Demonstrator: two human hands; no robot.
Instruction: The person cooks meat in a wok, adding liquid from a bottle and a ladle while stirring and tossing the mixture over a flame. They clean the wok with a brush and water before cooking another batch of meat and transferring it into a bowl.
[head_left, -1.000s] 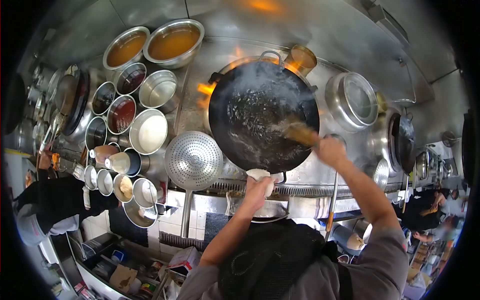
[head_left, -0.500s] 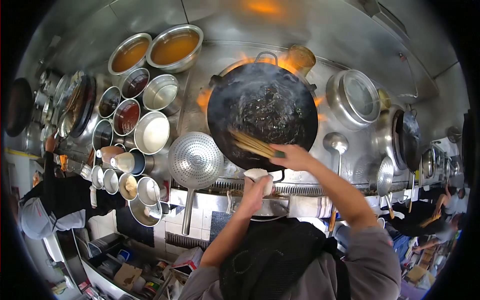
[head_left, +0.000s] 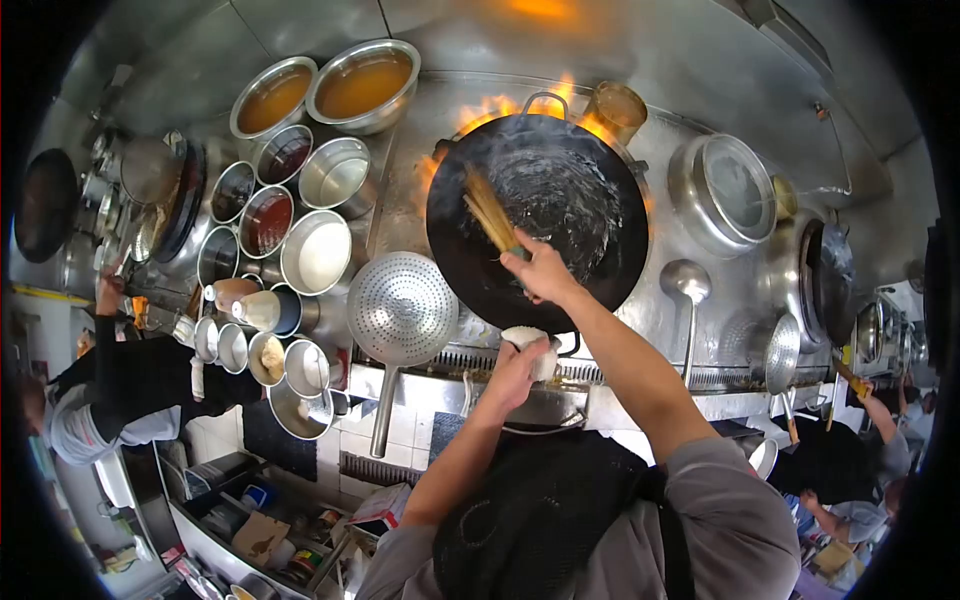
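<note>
A large black wok [head_left: 600, 250] sits over a burner, with flames [head_left: 490, 112] rising behind its far rim and swirling water inside. My right hand [head_left: 543, 270] is wrapped round the bound end of a bamboo wok brush [head_left: 490, 212], whose bristles point away to the upper left, over the left side of the wok. At the near rim my left hand [head_left: 513, 372] is closed on a folded white cloth [head_left: 530, 345], beside the wok's near handle [head_left: 570, 345]. Whether the cloth covers part of the rim is hidden.
A perforated strainer [head_left: 403, 308] lies left of the wok, near several sauce pots [head_left: 317, 252] and two bowls of amber liquid [head_left: 367, 85]. On the right are a ladle [head_left: 686, 282] and a metal pot [head_left: 725, 190]. Co-workers stand at left [head_left: 110, 390] and right [head_left: 860, 450].
My right hand and the brush have swung up and left, and the bristles now point away from me. The view has shifted slightly. My left hand stays at the near rim with the cloth.
</note>
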